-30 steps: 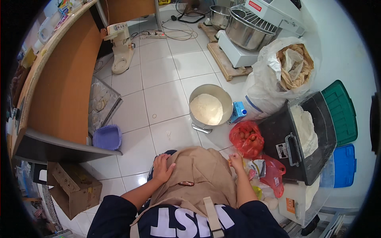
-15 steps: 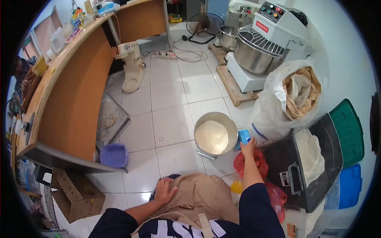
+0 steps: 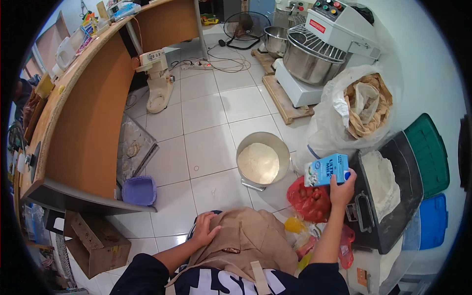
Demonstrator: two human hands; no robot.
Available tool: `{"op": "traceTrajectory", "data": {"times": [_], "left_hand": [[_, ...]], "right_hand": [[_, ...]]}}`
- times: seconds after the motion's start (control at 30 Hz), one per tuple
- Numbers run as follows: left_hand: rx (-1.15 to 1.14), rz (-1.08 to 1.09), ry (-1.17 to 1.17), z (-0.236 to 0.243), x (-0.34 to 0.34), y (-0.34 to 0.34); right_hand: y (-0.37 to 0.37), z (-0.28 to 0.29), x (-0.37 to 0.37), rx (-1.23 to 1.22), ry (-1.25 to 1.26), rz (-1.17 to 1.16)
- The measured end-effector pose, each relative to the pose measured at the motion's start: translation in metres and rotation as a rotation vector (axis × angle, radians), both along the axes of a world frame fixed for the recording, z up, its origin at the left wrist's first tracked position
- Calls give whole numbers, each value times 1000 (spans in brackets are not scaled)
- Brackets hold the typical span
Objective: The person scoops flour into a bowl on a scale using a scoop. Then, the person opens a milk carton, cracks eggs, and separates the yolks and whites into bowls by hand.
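Observation:
My right hand [image 3: 342, 191] grips a blue and white milk carton [image 3: 324, 171] by its capped end, tilted on its side. Beneath the carton lies a red plastic bag [image 3: 309, 202] of brownish-red round things, perhaps eggs. Just left of it stands a round metal bowl [image 3: 285, 153] on the floor, with pale flour [image 3: 258, 163] inside. My left hand [image 3: 204, 231] rests with its fingers spread on my thigh, over the tan apron [image 3: 246, 226], holding nothing. By my right forearm is something yellow [image 3: 294, 225] among plastic packets.
To the right, a dark bin [image 3: 412, 194] holds white flour, beside a large sack [image 3: 324, 115]. A spiral mixer [image 3: 312, 64] stands on a wooden pallet [image 3: 280, 101]. On the left are a counter [image 3: 88, 113], a stand mixer [image 3: 158, 83], a purple basin [image 3: 139, 191] and a cardboard box [image 3: 98, 246].
My right hand has lifted the milk carton from beside the bowl and brought it right and nearer, above the red bag. My left hand stays on my thigh. The view has shifted slightly.

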State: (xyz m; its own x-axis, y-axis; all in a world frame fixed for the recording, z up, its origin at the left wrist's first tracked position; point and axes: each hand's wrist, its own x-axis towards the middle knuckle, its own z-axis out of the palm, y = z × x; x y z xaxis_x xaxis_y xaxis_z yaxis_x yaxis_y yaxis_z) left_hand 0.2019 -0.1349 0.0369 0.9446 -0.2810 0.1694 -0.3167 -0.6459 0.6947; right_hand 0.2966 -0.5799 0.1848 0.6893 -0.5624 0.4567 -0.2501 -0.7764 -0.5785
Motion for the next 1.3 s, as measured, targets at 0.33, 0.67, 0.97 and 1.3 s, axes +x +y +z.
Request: {"op": "traceTrajectory", "data": {"times": [0.33, 0.67, 0.97, 1.3], "left_hand": [[-918, -203, 594, 47, -18, -62], [-1491, 279, 1171, -7, -50, 71], [-1336, 122, 1549, 23, -49, 64], [-1361, -303, 1995, -15, -16, 56]], "right_hand": [[128, -12, -110, 732, 1, 695], [214, -12, -143, 366, 321, 1037], [199, 32, -109, -193, -34, 1674], [213, 29, -135, 161, -231, 1672]]}}
